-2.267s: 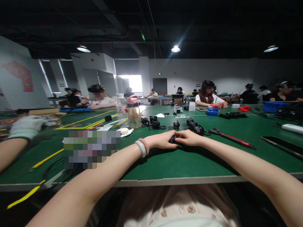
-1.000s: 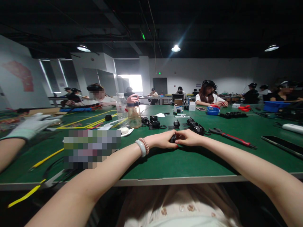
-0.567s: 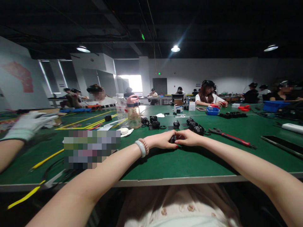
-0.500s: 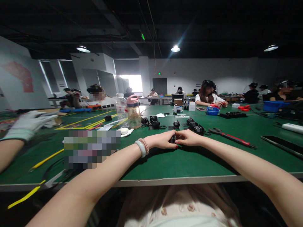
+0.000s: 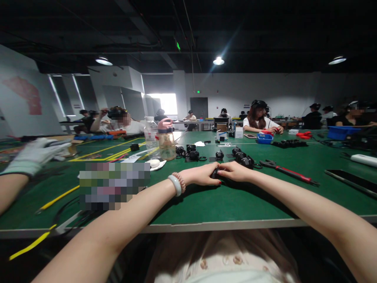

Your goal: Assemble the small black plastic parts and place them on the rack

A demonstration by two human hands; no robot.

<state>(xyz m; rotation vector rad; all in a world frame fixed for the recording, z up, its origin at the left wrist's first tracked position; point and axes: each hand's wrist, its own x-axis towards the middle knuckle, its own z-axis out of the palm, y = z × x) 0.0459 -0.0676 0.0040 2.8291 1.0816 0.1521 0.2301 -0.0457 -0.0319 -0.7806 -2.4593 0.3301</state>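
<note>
Both my hands meet over the green table (image 5: 188,208), close round a small black part (image 5: 216,173). My left hand (image 5: 205,174) grips it from the left, a bracelet on that wrist. From the right, my right hand (image 5: 235,171) pinches the same part with its fingertips. The fingers cover most of it, so its exact kind does not show. Just beyond my hands lie several round black parts (image 5: 244,159) and a black ring (image 5: 202,158). Pliers with red and black handles (image 5: 290,171) lie to the right of my right hand.
A drinking bottle with a pink lid (image 5: 167,143) stands beyond my left wrist, beside a clear plastic bottle (image 5: 150,135). A phone (image 5: 353,181) lies at the right. A co-worker's gloved hand (image 5: 37,157) is at the far left. A blue bin (image 5: 265,138) sits across the table.
My right fingers have shifted slightly on the black part and cover it more. At the back left, a person has raised a hand toward their head.
</note>
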